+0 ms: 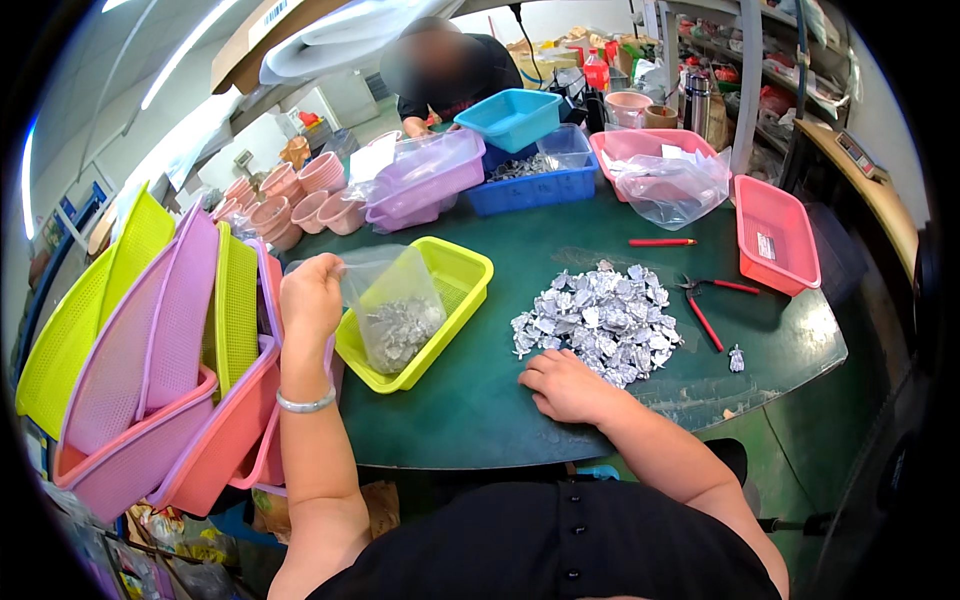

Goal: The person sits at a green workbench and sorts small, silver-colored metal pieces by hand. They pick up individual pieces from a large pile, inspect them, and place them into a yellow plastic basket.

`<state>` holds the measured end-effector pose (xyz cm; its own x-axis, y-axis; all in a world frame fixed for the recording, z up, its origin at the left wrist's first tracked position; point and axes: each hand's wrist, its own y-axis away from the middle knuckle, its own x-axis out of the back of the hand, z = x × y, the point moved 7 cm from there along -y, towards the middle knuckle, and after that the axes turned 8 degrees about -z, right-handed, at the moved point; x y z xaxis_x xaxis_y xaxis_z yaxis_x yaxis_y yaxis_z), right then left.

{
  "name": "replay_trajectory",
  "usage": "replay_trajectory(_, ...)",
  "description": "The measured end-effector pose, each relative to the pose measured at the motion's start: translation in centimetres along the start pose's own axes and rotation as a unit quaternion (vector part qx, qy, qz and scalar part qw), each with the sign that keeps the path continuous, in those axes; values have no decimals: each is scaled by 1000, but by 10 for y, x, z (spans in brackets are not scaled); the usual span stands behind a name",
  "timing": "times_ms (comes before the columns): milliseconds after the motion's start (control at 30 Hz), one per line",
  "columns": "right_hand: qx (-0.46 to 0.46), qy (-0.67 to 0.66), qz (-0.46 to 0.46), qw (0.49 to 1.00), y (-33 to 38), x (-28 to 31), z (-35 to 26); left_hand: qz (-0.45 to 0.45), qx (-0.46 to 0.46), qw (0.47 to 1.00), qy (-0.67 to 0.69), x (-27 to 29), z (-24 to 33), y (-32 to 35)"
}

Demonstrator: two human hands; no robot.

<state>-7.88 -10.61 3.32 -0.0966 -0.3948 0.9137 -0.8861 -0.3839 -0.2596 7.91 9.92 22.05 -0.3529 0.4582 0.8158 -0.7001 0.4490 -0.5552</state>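
Observation:
My left hand [312,300] is closed on the rim of a clear plastic bag [362,290]. Small grey metal pieces [400,332] fill the bottom of that bag, which stands inside a lime-green plastic basket [468,268]. On the green table [450,430], a heap of small silvery metal pieces [600,320] lies to the right of the basket. My right hand [570,388] rests at the near left edge of this heap, palm down, its fingers loosely apart. I see nothing held in it.
Red-handled pliers [703,300], a red pen-like tool [662,242] and one loose silvery piece [737,358] lie right of the heap. Stacked baskets [180,300] crowd the left. Behind are a blue bin [535,190], pink trays [775,235] and another person [450,75].

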Motion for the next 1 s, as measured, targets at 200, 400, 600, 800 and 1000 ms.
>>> replay_trajectory(200,-17,0,-36,999,0,1,0,-77,-110,989,56,11,43,16)
replay_trajectory(400,-17,-5,-44,999,-1,0,-2,-128,-139,982,-19,10,67,23)
replay_trajectory(600,-7,-5,1,1000,1,2,1,-216,-109,969,48,-4,59,37)
replay_trajectory(800,-15,-4,-6,1000,1,2,2,-291,-81,952,46,1,49,49)
replay_trajectory(1000,-19,-4,-7,1000,2,3,2,-256,-31,966,-10,13,56,42)
